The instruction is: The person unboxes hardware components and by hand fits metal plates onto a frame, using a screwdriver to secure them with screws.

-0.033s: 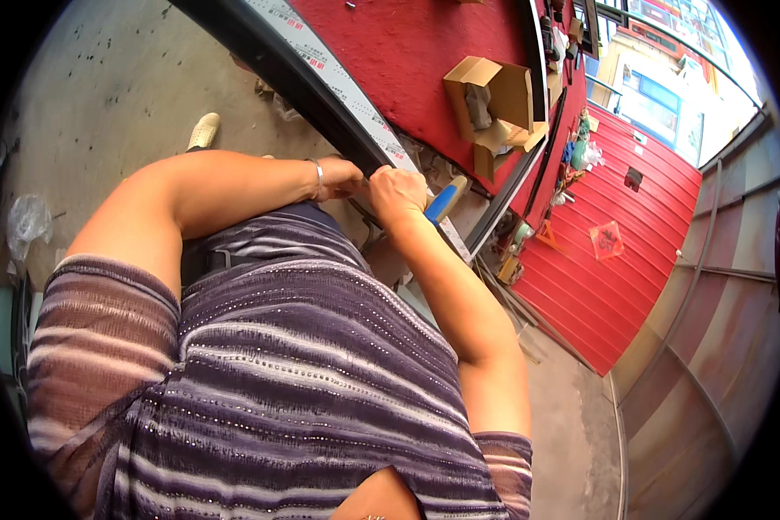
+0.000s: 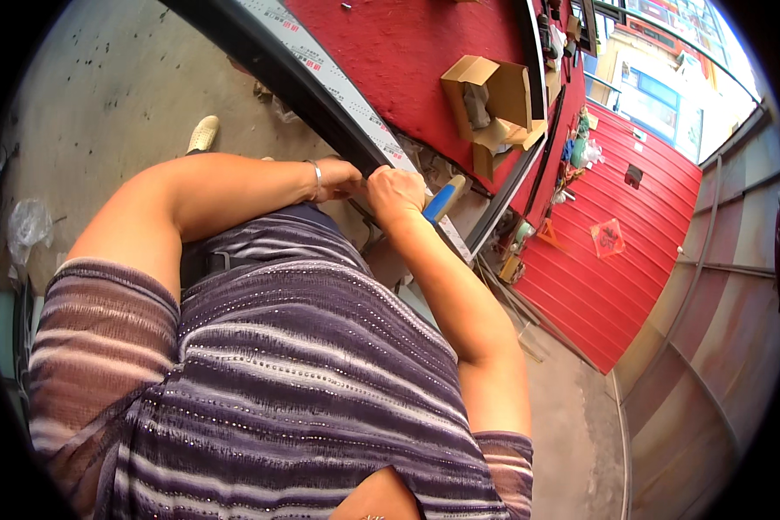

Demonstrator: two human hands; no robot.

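Observation:
A long black frame bar (image 2: 308, 108) with printed white protective film (image 2: 321, 65) on its upper face runs from the upper left down to my hands. My right hand (image 2: 396, 191) is closed and rests at the bar's edge, covering part of it. Close beside it, my left hand (image 2: 338, 178), with a bracelet at the wrist, has its fingers curled against the bar's near side. Whatever the fingers grip is hidden. Just past my right wrist lies a blue and tan object (image 2: 444, 199) like a tool handle, partly hidden.
A red-covered table (image 2: 381, 52) carries an open cardboard box (image 2: 494, 95) with a grey item inside. Long bars (image 2: 503, 212) lie by its right edge. Beyond stands a red corrugated panel (image 2: 598, 277). A clear plastic bag (image 2: 28, 227) lies on the floor at left.

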